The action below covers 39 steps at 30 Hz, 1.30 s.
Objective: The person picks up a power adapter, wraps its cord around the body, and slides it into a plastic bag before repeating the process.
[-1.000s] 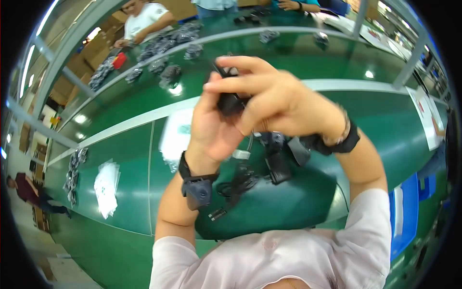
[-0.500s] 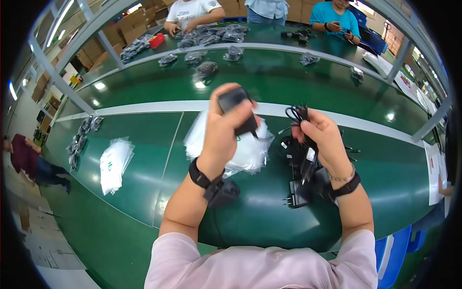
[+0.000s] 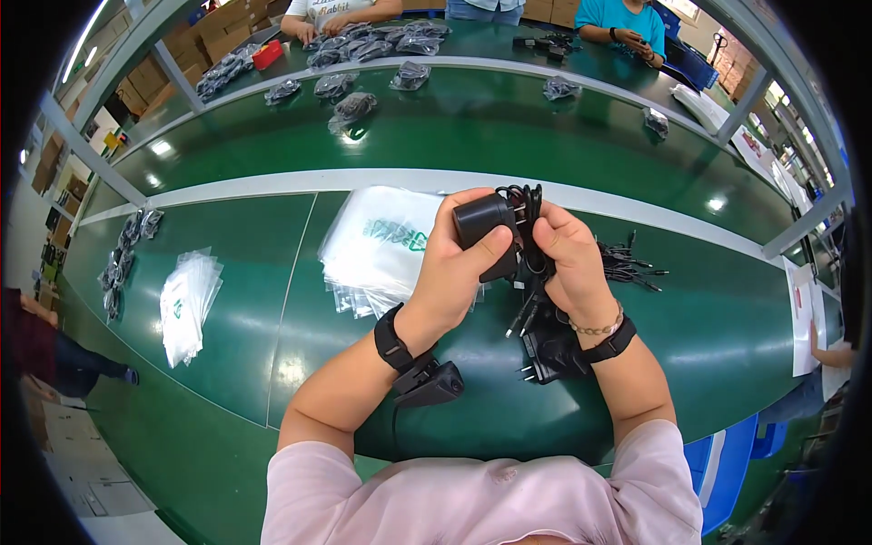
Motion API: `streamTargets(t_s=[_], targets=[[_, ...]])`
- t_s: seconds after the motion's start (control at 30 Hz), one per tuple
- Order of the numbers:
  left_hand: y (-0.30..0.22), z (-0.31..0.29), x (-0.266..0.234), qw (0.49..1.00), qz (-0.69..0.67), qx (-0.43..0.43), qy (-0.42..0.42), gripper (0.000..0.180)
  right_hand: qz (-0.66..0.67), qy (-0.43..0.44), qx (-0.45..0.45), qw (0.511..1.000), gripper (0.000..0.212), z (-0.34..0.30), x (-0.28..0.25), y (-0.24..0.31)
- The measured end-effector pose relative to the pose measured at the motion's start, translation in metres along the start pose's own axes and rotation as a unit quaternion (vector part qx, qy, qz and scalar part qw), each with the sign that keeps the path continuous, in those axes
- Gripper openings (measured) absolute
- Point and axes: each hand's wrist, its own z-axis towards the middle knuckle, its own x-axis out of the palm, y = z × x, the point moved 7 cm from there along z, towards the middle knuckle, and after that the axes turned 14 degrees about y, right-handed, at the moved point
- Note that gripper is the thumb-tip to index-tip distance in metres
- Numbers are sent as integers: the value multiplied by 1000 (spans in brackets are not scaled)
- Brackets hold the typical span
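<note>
My left hand (image 3: 454,268) grips a black power adapter (image 3: 481,221), its plug prongs pointing right. Close against it, my right hand (image 3: 574,259) is closed on the adapter's coiled black cable (image 3: 530,202). The two hands are almost touching above the green table. Beneath my right wrist lies a heap of black power adapters (image 3: 551,354), partly hidden by the arm. Several cable ends (image 3: 631,263) fan out to the right of that hand. A stack of clear plastic bags (image 3: 372,250) with green print lies just left of my left hand.
A smaller stack of bags (image 3: 188,304) lies to the left, near bagged adapters (image 3: 127,254). Beyond the white rail (image 3: 272,186), more bagged adapters (image 3: 352,109) rest on a green surface. People work at the far side. Grey frame posts (image 3: 91,150) stand at both sides.
My hands have come together: the left moved right with the adapter, the right moved left with the coiled cable. The adapter has turned so its prongs show. The whole view has shifted slightly.
</note>
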Motion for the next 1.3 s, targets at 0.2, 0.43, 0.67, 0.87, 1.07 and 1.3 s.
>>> streamTargets(t_s=[0.2,0.43,0.67,0.87,1.07,1.3], targets=[[1,3,0,999,-41,27,9,42,-20,15,-18,1000,39,0,8,11],[7,3,1,997,-56,-24,50,40,-76,42,33,996,36,-5,-4,6],[4,1,-2,999,12,-11,28,44,-257,62,80,961,38,-2,0,5],[13,-4,4,998,39,-34,34,50,-484,107,-15,868,49,-4,22,17],[-5,-13,18,998,13,54,-22,57,-476,77,-100,870,66,-11,40,20],[-7,-9,6,996,64,-9,-56,58,-354,118,-48,927,104,-11,62,14]])
